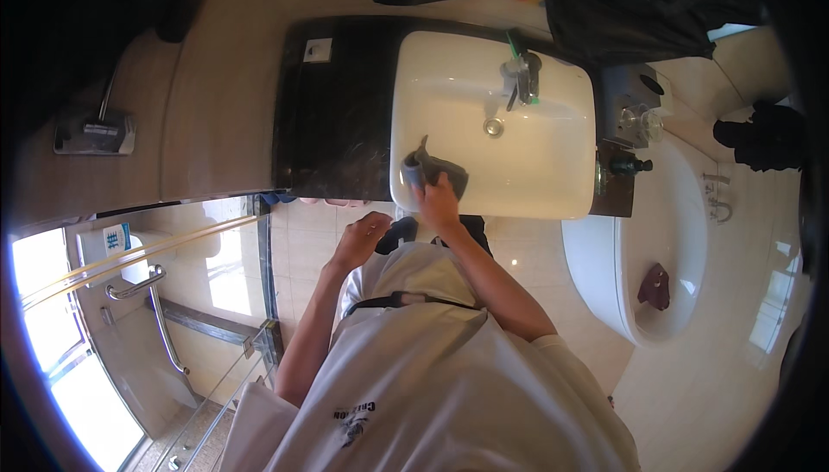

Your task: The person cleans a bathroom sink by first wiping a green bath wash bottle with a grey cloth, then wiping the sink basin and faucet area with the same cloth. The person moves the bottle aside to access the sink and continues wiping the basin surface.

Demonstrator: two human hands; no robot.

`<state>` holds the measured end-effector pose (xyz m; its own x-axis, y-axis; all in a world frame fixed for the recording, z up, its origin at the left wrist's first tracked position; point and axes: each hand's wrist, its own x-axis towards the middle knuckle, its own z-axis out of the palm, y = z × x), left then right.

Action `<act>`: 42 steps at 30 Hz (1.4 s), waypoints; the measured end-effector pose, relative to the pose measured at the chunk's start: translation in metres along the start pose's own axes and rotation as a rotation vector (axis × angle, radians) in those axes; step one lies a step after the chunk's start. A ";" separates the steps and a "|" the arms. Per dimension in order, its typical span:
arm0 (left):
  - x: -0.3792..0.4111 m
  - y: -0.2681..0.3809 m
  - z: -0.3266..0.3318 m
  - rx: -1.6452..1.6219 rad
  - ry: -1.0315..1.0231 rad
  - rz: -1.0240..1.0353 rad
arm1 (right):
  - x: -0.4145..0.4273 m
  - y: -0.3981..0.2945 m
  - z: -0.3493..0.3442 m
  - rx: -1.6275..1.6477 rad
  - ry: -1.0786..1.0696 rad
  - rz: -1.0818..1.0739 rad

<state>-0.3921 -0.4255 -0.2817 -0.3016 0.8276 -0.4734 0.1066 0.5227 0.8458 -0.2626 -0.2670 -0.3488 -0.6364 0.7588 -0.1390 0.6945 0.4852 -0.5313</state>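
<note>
My right hand [439, 203] grips a dark grey cloth [447, 174] against the front left inner wall of a white washbasin [537, 167]. Part of the cloth is folded, and one corner sticks up. My left hand [363, 239] hangs in front of the dark stone countertop [337, 122], left of the basin's front corner. Its fingers are loosely bent, and nothing shows in them. At the back of the basin stands a chrome faucet [528, 77] with something green behind it. A round metal drain [493, 127] sits in the basin floor.
On the basin's right are a dark pump bottle [625, 164] and clear glasses [641, 122]. Farther right, a white bathtub [667, 232] holds a maroon cloth [654, 287]. To the left are glass panels, a metal grab bar [165, 316] and a tissue pack [116, 239].
</note>
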 end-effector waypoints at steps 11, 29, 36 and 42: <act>-0.012 -0.025 -0.015 -0.047 0.130 0.030 | -0.002 0.127 -0.051 -0.051 -0.060 0.030; 0.039 0.018 0.030 0.160 -0.151 0.094 | -0.017 0.117 -0.046 0.029 0.017 -0.100; 0.082 0.075 0.082 0.194 -0.117 0.164 | -0.056 0.285 -0.174 -0.211 0.116 0.103; 0.089 0.109 0.155 0.213 -0.129 0.121 | -0.026 0.319 -0.205 -0.199 0.022 -0.226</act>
<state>-0.2601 -0.2634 -0.2701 -0.1533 0.8985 -0.4113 0.3355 0.4388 0.8336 0.0446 -0.0430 -0.3429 -0.7764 0.6300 -0.0166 0.5895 0.7167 -0.3726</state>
